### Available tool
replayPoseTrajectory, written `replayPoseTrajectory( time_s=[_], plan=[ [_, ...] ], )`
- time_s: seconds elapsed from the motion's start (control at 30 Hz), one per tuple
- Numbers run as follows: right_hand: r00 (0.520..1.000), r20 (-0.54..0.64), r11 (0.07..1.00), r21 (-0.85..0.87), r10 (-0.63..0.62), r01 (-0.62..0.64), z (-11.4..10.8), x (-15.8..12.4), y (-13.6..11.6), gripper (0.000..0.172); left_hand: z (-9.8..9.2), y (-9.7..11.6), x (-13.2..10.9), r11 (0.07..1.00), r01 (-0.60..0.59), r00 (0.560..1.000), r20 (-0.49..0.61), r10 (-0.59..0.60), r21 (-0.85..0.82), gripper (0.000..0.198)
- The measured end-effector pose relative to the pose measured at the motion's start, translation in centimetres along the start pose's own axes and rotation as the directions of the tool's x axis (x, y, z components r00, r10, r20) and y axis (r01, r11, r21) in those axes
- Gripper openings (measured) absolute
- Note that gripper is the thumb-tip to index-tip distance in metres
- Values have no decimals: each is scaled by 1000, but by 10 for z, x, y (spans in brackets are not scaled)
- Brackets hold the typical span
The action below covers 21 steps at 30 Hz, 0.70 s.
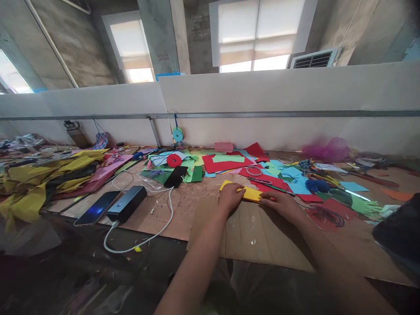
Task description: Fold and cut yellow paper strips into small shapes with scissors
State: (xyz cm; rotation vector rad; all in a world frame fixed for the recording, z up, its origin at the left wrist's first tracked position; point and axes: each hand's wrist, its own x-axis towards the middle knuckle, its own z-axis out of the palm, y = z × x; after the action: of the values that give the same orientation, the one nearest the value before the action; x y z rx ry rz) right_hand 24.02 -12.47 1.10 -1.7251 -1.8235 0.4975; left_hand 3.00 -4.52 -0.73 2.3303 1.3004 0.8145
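The fingers of your left hand (230, 197) lie bent over the left part of the yellow piece (252, 194); those of your right hand (285, 205) meet its opposite end. Whether either set pinches or merely presses, you cannot tell. The piece lies between your hands, long axis running left to right, right end slightly nearer you; neither hand needs to reach. It sits by the far edge of the cardboard (272, 238), with red paper (278, 181) beyond on the tabletop (182, 212).
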Motion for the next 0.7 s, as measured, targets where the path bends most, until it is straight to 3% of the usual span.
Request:
replayPoseTrajectory(
  time_s=[0.37, 0.7],
  plan=[
    [1000, -4, 999, 30, 20, -20, 2, 3, 7, 35, -6, 4, -3, 999, -37, 999, -10, 37, -24, 33],
    [997, -80, 1000, -1, -1, 1, 1, 2, -3, 37, -5, 11, -4, 993, -111, 994, 0, 111, -31, 38]
  ],
)
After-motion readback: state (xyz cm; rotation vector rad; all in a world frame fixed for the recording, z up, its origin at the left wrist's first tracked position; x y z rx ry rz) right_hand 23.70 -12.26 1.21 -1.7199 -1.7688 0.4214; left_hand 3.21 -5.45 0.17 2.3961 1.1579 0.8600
